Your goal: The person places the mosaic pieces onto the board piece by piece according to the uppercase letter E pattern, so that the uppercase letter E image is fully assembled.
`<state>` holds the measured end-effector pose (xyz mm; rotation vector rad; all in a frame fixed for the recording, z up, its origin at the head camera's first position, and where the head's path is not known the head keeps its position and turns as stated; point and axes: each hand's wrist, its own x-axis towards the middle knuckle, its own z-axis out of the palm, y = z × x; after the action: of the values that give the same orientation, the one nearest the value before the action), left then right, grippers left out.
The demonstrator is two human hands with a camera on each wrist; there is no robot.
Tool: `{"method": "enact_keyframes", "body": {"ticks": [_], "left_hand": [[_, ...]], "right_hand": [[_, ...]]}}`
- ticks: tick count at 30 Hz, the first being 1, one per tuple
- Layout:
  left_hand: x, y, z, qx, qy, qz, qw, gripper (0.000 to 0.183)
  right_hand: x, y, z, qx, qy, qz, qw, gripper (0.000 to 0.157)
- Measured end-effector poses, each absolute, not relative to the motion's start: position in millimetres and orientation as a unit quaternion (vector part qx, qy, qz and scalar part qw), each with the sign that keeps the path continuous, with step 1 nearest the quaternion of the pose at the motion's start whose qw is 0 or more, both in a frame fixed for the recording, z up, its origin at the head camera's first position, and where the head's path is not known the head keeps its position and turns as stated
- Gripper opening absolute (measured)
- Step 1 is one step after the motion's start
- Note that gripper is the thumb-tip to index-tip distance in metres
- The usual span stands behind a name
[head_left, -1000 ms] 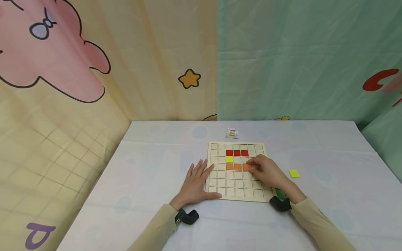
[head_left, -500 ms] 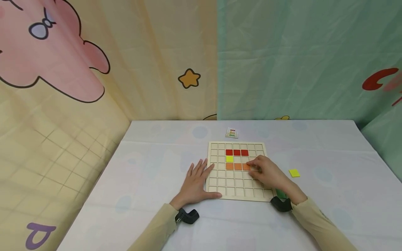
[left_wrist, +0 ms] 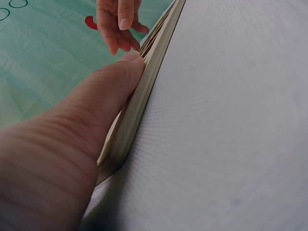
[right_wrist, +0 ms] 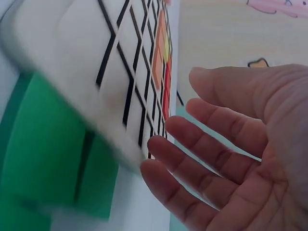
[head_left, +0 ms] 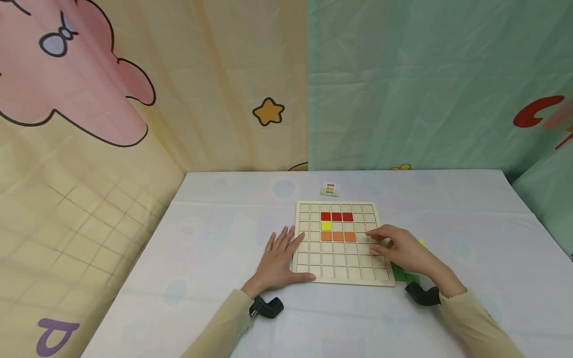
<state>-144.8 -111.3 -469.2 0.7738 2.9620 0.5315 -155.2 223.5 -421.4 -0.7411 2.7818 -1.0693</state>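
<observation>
A wooden grid board (head_left: 313, 258) lies on the table. Three red tiles (head_left: 336, 217) form a row in it, with one yellow tile (head_left: 326, 225) below the leftmost and three orange tiles (head_left: 338, 236) in a row under that. My left hand (head_left: 276, 263) rests spread on the board's left edge; its thumb (left_wrist: 113, 79) lies along the near edge in the left wrist view. Over the board's right side hovers my right hand (head_left: 405, 248), its fingers loosely bent with nothing between them, as the right wrist view confirms.
Green tiles (head_left: 405, 274) lie at the board's lower right corner, partly hidden by the right hand. A loose yellow tile (head_left: 421, 242) peeks out behind that hand. Beyond the board lies a small pattern card (head_left: 330, 189). Printed curtains (head_left: 250, 64) hang behind the table.
My right hand has let go of the rightmost orange tile, which lies in its cell, and has moved right toward the board's edge. The left hand stays in place.
</observation>
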Motion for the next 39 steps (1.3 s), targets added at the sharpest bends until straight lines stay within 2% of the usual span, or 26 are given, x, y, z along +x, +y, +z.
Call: {"method": "enact_keyframes", "body": {"ticks": [7, 18, 27, 39], "left_hand": [[-145, -111, -469, 0.252, 0.952, 0.172, 0.013, 0.104], [-145, -110, -470, 0.253, 0.952, 0.174, 0.017, 0.104], [-146, -111, -471, 0.253, 0.952, 0.171, 0.012, 0.104], [-145, -111, -471, 0.252, 0.952, 0.172, 0.013, 0.104]], "right_hand": [[-156, 256, -414, -0.185, 0.932, -0.312, 0.018, 0.027], [-159, 301, -418, -0.150, 0.953, -0.257, 0.053, 0.048], [-163, 307, -425, -0.134, 0.948, -0.271, 0.097, 0.029], [-162, 295, -425, -0.130, 0.940, -0.291, 0.118, 0.031]]}}
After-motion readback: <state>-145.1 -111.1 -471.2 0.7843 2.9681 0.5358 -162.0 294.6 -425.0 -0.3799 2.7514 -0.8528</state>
